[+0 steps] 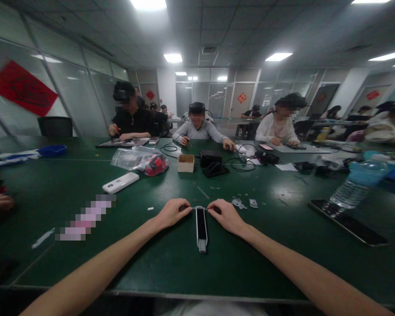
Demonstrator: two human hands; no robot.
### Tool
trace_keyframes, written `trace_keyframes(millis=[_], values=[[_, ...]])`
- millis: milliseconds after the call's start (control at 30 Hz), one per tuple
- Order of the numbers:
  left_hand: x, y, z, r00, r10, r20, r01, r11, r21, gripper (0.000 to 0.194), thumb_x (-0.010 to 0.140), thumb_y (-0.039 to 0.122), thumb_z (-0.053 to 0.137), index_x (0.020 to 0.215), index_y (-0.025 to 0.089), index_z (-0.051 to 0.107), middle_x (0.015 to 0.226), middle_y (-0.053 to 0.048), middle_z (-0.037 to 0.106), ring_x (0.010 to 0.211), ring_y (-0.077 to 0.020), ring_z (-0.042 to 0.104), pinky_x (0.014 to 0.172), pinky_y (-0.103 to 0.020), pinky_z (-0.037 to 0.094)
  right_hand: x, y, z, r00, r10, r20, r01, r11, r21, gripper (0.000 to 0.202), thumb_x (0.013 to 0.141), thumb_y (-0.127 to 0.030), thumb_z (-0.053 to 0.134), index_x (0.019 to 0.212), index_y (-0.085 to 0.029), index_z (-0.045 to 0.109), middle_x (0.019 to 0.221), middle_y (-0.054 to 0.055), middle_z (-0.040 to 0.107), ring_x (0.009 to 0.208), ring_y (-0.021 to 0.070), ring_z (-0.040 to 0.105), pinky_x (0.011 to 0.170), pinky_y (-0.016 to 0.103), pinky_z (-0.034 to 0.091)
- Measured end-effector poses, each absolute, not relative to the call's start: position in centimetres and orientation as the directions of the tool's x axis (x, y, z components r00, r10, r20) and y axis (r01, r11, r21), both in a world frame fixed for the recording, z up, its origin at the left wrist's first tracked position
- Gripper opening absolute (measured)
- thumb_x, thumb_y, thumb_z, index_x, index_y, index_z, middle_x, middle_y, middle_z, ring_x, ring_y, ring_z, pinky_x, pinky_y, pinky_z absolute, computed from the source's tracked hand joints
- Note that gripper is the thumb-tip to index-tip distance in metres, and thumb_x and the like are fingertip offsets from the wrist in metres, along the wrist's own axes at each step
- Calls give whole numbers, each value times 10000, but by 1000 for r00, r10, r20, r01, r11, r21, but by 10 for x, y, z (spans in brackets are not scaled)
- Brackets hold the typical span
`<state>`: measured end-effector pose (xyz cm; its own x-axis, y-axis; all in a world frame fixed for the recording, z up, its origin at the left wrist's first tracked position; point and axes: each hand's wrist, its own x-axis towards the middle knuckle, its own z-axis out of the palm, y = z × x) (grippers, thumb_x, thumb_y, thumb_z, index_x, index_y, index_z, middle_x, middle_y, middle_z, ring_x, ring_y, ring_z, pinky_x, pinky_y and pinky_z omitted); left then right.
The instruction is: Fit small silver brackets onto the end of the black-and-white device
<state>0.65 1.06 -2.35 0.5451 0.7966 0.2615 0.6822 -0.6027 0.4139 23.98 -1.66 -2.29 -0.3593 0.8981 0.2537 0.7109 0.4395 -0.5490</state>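
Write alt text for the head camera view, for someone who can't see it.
Two bare hands, left and right, meet the far end of a slim black-and-white device on a green table. Small metal parts lie right; people work opposite.

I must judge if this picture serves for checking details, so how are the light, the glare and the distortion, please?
Head view: ceiling lights bloom white above a dim room; head view: soft glare marks the green table; head view: the water bottle looks stretched and tilted near the edge; head view: the slim black-and-white device lacks fine detail.
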Motion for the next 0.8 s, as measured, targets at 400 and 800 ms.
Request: trace_keyframes(millis=[400, 800], values=[[6, 12, -25, 470, 832, 295, 667, -553, 498, 235, 859, 307, 474, 805, 163, 652, 734, -14, 658, 647, -149, 579, 618, -233, 411, 238, -16, -24, -354, 906, 234, 733, 424, -532, 160, 866, -241, 511, 907, -169, 648, 889, 50, 631, 817, 171, 546, 729, 308, 448], [6, 9, -23, 472, 831, 294, 682, -556, 475, 230, 847, 312, 501, 818, 164, 675, 748, -14, 671, 643, -141, 581, 613, -233, 425, 238, -18, -23, -346, 913, 217, 724, 407, -558, 167, 871, -269, 506, 906, -175, 639, 895, 47, 620, 816, 169, 545, 723, 310, 454]])
